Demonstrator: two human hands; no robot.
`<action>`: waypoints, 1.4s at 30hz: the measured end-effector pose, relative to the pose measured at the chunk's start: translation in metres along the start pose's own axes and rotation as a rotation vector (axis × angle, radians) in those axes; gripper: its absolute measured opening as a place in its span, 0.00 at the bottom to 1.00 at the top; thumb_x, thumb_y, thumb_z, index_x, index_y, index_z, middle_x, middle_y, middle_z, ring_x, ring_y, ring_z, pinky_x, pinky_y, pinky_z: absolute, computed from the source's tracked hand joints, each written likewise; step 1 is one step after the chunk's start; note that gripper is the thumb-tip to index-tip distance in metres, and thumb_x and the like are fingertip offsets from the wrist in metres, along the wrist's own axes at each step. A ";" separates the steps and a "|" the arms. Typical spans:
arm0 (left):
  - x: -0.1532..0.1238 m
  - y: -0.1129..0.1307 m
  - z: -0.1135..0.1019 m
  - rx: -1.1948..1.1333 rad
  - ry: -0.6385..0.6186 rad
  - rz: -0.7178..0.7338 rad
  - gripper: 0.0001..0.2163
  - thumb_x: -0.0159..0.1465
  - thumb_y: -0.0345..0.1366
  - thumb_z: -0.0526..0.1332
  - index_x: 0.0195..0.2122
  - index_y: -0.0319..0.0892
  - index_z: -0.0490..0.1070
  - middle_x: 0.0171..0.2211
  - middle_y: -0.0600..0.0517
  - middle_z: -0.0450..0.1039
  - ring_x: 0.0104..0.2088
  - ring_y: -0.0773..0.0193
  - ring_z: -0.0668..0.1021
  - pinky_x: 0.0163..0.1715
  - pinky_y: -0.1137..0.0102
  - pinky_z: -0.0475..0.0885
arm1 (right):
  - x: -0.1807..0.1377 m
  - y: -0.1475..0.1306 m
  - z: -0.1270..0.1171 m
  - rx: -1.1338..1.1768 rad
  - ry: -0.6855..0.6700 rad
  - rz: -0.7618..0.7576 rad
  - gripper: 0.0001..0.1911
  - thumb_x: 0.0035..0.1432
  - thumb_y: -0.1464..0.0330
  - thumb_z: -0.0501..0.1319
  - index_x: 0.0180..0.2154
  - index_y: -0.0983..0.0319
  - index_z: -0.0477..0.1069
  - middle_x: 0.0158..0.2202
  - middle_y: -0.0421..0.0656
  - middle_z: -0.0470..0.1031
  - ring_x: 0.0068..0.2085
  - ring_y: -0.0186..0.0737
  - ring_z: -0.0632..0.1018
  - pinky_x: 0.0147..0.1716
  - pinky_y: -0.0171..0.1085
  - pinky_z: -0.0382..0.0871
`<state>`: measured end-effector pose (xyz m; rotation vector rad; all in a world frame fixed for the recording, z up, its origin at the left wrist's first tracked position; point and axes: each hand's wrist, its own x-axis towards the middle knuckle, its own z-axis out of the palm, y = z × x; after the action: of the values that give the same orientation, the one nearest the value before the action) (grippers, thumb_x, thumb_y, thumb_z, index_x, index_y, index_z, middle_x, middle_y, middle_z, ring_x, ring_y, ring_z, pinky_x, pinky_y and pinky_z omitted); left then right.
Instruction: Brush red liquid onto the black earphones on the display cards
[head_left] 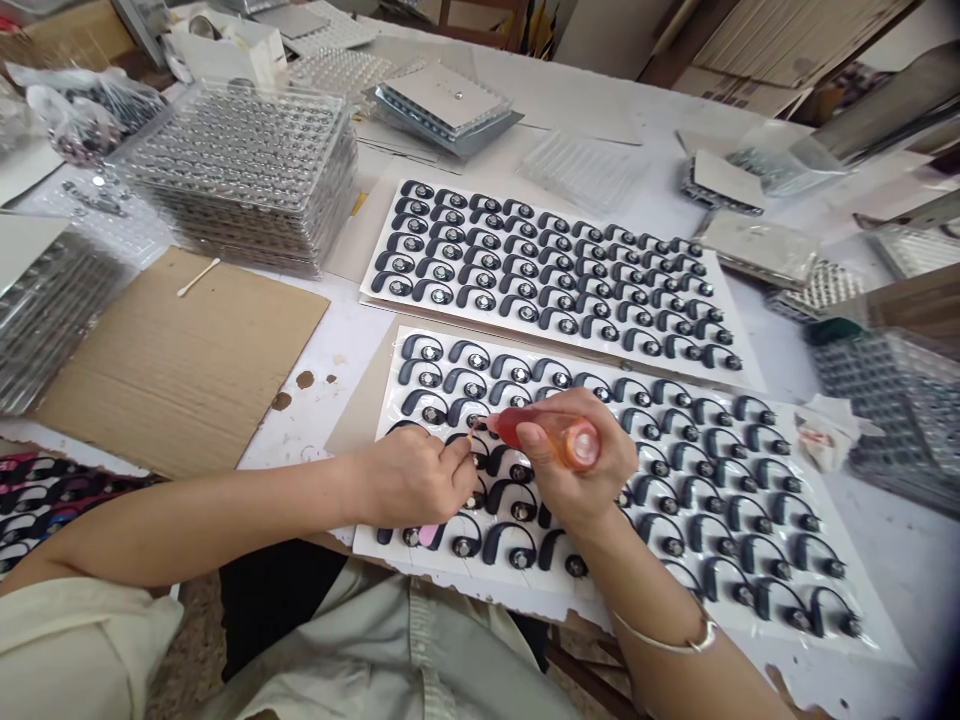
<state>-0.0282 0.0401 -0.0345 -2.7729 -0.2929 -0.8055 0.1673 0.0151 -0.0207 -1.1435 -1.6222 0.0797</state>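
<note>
**Red bottle tilted over the near sheet**

Our right hand [589, 455] is wrapped around a translucent red squeeze bottle [551, 437] above the left part of the near sheet [876, 627], the thin nozzle pointing down and left. Our left hand [431, 480] rests low on that sheet's left part, fingers bent close together just beside the nozzle tip; we cannot tell whether they pinch anything. A pink item [428, 536] peeks out beneath it. Rows of black ear-hook pieces [493, 545], each with a shiny round end, lie on the near sheet. Just beyond it we have a second sheet [455, 312], also set with such rows. Left of the near sheet is a cardboard square [180, 370] bearing a cotton swab [199, 277]; at its right edge, a crumpled tissue [823, 435].
</note>
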 end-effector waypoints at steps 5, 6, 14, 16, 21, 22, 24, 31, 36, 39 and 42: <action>0.000 0.000 0.000 -0.021 -0.006 -0.006 0.05 0.62 0.25 0.56 0.32 0.33 0.71 0.31 0.39 0.78 0.18 0.63 0.75 0.14 0.70 0.70 | -0.001 0.000 -0.001 -0.027 0.002 -0.006 0.08 0.53 0.66 0.65 0.34 0.59 0.69 0.25 0.39 0.71 0.24 0.34 0.70 0.21 0.35 0.65; 0.000 0.000 0.000 -0.027 -0.005 -0.006 0.05 0.62 0.25 0.56 0.32 0.33 0.71 0.31 0.39 0.78 0.18 0.63 0.75 0.14 0.70 0.70 | -0.001 0.000 -0.001 -0.028 0.003 -0.002 0.08 0.52 0.66 0.66 0.34 0.59 0.69 0.25 0.39 0.71 0.24 0.34 0.71 0.21 0.35 0.65; 0.002 -0.001 -0.001 -0.017 0.005 0.009 0.06 0.63 0.25 0.54 0.33 0.33 0.70 0.32 0.39 0.78 0.20 0.63 0.77 0.14 0.70 0.71 | 0.000 0.002 -0.001 -0.034 0.019 -0.065 0.08 0.53 0.66 0.66 0.34 0.60 0.68 0.25 0.38 0.71 0.23 0.33 0.71 0.20 0.34 0.65; 0.001 -0.001 -0.001 -0.014 0.007 0.008 0.06 0.64 0.25 0.54 0.33 0.32 0.70 0.33 0.39 0.78 0.20 0.63 0.77 0.14 0.70 0.71 | 0.000 0.002 -0.001 -0.042 0.020 -0.058 0.08 0.53 0.66 0.66 0.34 0.60 0.68 0.25 0.38 0.71 0.24 0.33 0.71 0.20 0.34 0.65; 0.000 0.000 0.000 -0.020 -0.004 0.008 0.06 0.64 0.26 0.54 0.34 0.32 0.71 0.34 0.38 0.79 0.21 0.63 0.78 0.15 0.69 0.73 | -0.001 0.003 -0.002 -0.049 0.026 -0.037 0.09 0.52 0.67 0.67 0.34 0.60 0.69 0.25 0.38 0.71 0.24 0.34 0.71 0.21 0.35 0.66; 0.000 -0.001 0.000 -0.019 -0.005 0.010 0.07 0.64 0.25 0.54 0.34 0.32 0.71 0.34 0.38 0.79 0.21 0.63 0.78 0.15 0.70 0.73 | -0.001 0.003 -0.002 -0.045 0.026 -0.036 0.09 0.52 0.67 0.67 0.34 0.60 0.69 0.25 0.38 0.71 0.24 0.34 0.71 0.21 0.35 0.67; 0.001 -0.001 -0.001 -0.023 -0.002 0.012 0.07 0.64 0.25 0.54 0.34 0.32 0.71 0.34 0.38 0.79 0.21 0.62 0.78 0.14 0.70 0.72 | -0.001 0.003 -0.002 -0.035 0.028 -0.043 0.09 0.52 0.68 0.66 0.34 0.60 0.69 0.24 0.38 0.71 0.23 0.33 0.71 0.21 0.35 0.67; 0.003 -0.002 -0.004 -0.043 -0.007 0.007 0.07 0.63 0.25 0.54 0.33 0.31 0.71 0.34 0.38 0.79 0.19 0.63 0.77 0.14 0.69 0.72 | -0.007 0.006 -0.007 -0.044 0.074 -0.028 0.09 0.51 0.67 0.67 0.35 0.60 0.70 0.26 0.39 0.71 0.24 0.34 0.71 0.22 0.36 0.65; 0.002 -0.003 -0.004 -0.051 -0.023 0.012 0.07 0.63 0.24 0.53 0.33 0.32 0.71 0.34 0.39 0.79 0.19 0.63 0.76 0.14 0.69 0.72 | -0.009 0.007 -0.010 -0.036 0.078 -0.039 0.09 0.50 0.68 0.67 0.35 0.60 0.70 0.25 0.40 0.71 0.24 0.35 0.70 0.22 0.37 0.65; 0.003 -0.003 -0.005 -0.042 -0.017 0.010 0.07 0.63 0.24 0.53 0.32 0.32 0.71 0.34 0.39 0.79 0.19 0.64 0.76 0.14 0.70 0.72 | -0.007 0.006 -0.009 -0.042 0.053 -0.040 0.10 0.50 0.68 0.67 0.35 0.60 0.69 0.25 0.39 0.71 0.24 0.34 0.70 0.22 0.37 0.64; 0.004 -0.003 -0.005 -0.034 -0.010 0.010 0.08 0.63 0.24 0.53 0.31 0.33 0.70 0.33 0.39 0.79 0.19 0.64 0.76 0.14 0.71 0.72 | -0.006 0.005 -0.007 -0.049 0.057 -0.047 0.09 0.51 0.67 0.66 0.35 0.60 0.69 0.25 0.39 0.71 0.24 0.34 0.70 0.22 0.36 0.64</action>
<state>-0.0287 0.0422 -0.0278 -2.8091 -0.2697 -0.8014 0.1759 0.0106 -0.0252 -1.1345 -1.6072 -0.0232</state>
